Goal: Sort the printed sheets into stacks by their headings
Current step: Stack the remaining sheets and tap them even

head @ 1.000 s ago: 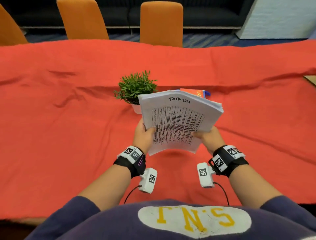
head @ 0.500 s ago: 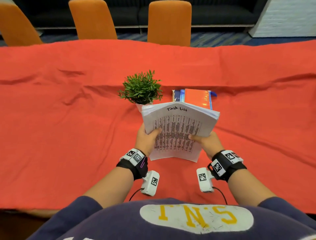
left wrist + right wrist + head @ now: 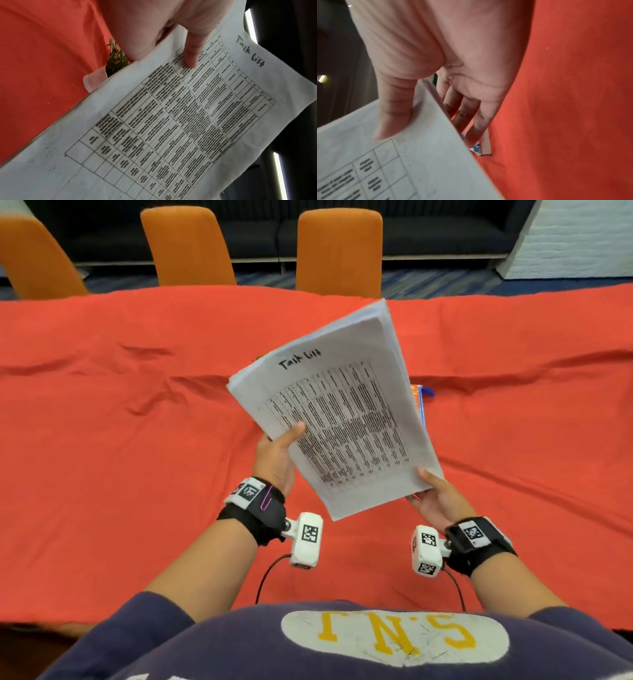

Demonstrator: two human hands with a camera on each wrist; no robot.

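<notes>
A thick stack of printed sheets (image 3: pixel 342 405) hangs in the air above the red tablecloth (image 3: pixel 120 440), tilted with its top toward the far right. The top sheet carries a table of text under the handwritten heading "Task list" (image 3: pixel 250 52). My left hand (image 3: pixel 277 453) grips the stack's left edge, thumb (image 3: pixel 192 54) on top and fingers underneath. My right hand (image 3: pixel 431 494) holds the lower right corner, thumb (image 3: pixel 393 112) on the top sheet (image 3: pixel 419 162) and fingers (image 3: pixel 471 121) beneath. No sorted stacks lie on the table.
A small green plant (image 3: pixel 116 60) stands behind the stack, nearly hidden in the head view. An orange book with a blue item (image 3: pixel 420 402) peeks out at the stack's right edge. Three orange chairs (image 3: pixel 339 251) line the table's far side.
Both hands have lifted the stack higher and turned it clockwise, so it now covers the plant and most of the orange book. The right hand slid to the lower corner.
</notes>
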